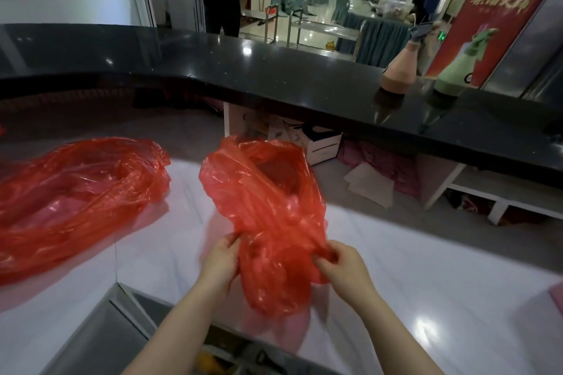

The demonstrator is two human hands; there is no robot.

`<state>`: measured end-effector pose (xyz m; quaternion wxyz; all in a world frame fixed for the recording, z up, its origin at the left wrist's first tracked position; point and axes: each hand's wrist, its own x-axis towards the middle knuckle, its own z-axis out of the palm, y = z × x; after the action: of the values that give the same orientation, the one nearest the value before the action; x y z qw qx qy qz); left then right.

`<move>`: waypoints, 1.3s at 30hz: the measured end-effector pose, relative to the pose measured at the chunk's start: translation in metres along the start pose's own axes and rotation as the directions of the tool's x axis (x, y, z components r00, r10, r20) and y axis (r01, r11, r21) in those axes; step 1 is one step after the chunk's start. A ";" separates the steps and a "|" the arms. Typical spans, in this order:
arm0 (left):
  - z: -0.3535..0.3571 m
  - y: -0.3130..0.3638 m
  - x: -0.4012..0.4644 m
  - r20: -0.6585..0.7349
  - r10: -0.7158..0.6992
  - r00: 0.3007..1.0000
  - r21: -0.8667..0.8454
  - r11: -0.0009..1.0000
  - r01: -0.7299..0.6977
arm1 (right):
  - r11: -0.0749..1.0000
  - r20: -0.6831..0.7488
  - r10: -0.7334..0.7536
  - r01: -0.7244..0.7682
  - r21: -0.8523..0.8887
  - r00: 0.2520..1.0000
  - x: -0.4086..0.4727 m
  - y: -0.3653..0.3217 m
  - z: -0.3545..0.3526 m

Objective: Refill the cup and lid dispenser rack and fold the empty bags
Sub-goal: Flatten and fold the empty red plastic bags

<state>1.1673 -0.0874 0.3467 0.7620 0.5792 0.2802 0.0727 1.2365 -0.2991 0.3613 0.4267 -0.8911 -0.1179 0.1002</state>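
bag (268, 207) pinched at its lower end by left hand (221, 259) and right hand (342, 266), fingers closed on film | best flattened on bench (441, 283) before folding

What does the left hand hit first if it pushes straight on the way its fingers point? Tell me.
The left hand already grips the red bag it points into, so it would likely press further into that crumpled plastic first.

in front of me a crumpled red plastic bag (268, 201) over the pale marble-look counter (426, 277), my left hand (221, 259) and right hand (342, 268) pinching its near end, a second red plastic bag (76, 192) lying to the left, raised black stone ledge (274, 76) behind, two cone-shaped bottles (399, 70) standing on it at far right
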 end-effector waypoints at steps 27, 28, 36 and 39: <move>0.012 -0.006 -0.050 -0.090 0.270 0.959 -0.052 0.960 -0.275 | 0.721 -0.171 0.275 -0.086 0.688 0.946 -0.037 0.051 -0.056; 0.011 -0.006 -0.047 -0.129 0.259 0.957 -0.065 0.961 -0.268 | 0.689 -0.145 0.258 -0.077 0.721 0.955 -0.038 0.052 -0.059; 0.003 -0.003 -0.025 -0.302 0.305 0.903 0.250 0.940 -0.233 | 0.616 -0.147 0.296 -0.071 0.784 0.944 -0.044 0.074 -0.083; -0.002 0.000 -0.019 -0.388 0.359 0.849 0.362 0.906 -0.218 | 0.538 -0.241 0.446 -0.043 0.842 0.862 -0.045 0.094 -0.099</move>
<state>1.1503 -0.0941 0.3525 0.5589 0.6929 0.3637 0.2744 1.2326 -0.4427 0.3522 0.7824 -0.5998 0.1677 0.0046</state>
